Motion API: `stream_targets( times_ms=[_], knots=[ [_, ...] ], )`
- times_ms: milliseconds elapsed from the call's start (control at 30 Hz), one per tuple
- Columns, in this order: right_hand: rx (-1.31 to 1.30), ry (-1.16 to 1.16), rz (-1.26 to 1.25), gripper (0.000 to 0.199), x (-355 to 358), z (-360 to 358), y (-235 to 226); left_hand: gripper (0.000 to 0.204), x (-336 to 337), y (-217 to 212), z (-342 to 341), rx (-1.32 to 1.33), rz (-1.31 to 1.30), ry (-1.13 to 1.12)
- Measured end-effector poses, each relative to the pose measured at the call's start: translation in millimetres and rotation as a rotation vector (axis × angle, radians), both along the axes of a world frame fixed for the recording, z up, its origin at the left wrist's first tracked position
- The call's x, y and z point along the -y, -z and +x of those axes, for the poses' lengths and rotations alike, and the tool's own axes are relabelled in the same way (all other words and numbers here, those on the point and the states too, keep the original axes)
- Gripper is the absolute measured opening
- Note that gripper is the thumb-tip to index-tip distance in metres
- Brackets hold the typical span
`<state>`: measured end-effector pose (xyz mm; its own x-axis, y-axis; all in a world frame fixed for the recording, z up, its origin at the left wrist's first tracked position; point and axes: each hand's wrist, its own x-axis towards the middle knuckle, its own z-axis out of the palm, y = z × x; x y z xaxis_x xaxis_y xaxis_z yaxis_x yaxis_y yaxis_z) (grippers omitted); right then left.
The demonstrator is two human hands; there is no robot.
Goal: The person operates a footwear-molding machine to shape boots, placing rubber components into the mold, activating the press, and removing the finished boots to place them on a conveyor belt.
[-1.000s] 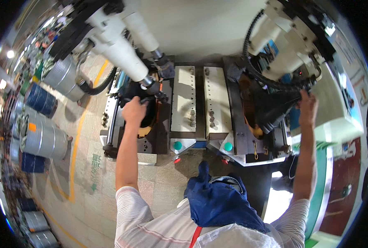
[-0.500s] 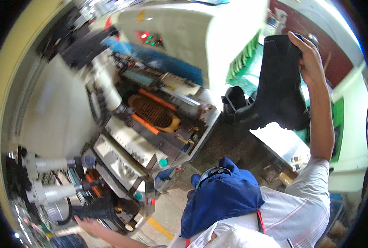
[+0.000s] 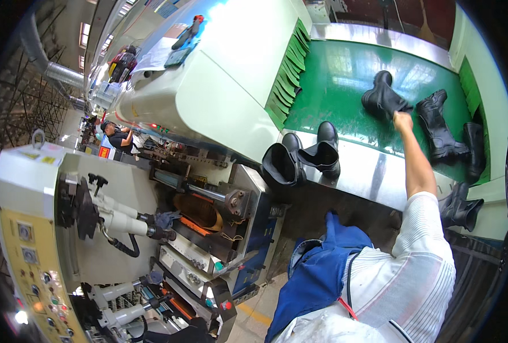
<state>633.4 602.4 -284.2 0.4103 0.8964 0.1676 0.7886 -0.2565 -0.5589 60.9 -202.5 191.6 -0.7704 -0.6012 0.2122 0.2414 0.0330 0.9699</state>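
Note:
My right hand (image 3: 403, 121) reaches out over a green conveyor belt (image 3: 328, 80), its fingers closed on the shaft top of a black boot (image 3: 383, 98). That boot lies tipped over on or just above the belt; I cannot tell whether it rests fully. Just right of it, another black boot (image 3: 439, 128) lies on its side, with a further boot (image 3: 474, 151) beyond, by the green flaps. Two black boots, one (image 3: 279, 163) left of the other (image 3: 323, 153), stand on the belt's near metal edge. My left hand is out of the picture.
At left is a pressing machine with a boot-sole mould (image 3: 199, 212), white cylinders (image 3: 125, 220) and a yellow control panel (image 3: 39, 274). Green strip curtains (image 3: 288, 77) hang at the belt's tunnel. A black boot (image 3: 462, 208) is low at right. Far off stands another person (image 3: 119, 139).
The view has swung right toward the belt. My right hand has brought the boot from a raised, upright hold down to the belt. My left hand has left the picture.

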Motion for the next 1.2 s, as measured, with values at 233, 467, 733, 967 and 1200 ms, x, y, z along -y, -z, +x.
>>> stream_targets(
  times_ms=[233, 467, 733, 967, 1200],
  knots=[
    [-0.954, -0.001, -0.625, 0.013, 165.2, -13.5, 102.0, 0.028, -131.7, -56.2, 106.7, 0.155, -0.082, 0.293],
    [-1.19, -0.149, -0.611, 0.018, 214.2, -38.7, 44.5, 0.037, -338.7, -28.7, 170.3, 0.095, -0.42, 1.151],
    [-1.464, -0.228, -0.365, 0.026, 242.5, -25.8, -64.8, 0.041, -567.8, 21.0, 258.9, -0.021, -0.649, 2.057],
    [-1.466, 0.058, -0.26, 0.043, 255.6, 23.4, -59.1, 0.041, -721.6, 95.2, 298.6, 0.116, -0.679, 2.067],
    [-1.517, 0.426, -0.126, 0.103, 214.0, 79.3, 3.4, 0.026, -707.4, 139.5, 244.9, 0.259, -1.008, 2.27]
  ],
)
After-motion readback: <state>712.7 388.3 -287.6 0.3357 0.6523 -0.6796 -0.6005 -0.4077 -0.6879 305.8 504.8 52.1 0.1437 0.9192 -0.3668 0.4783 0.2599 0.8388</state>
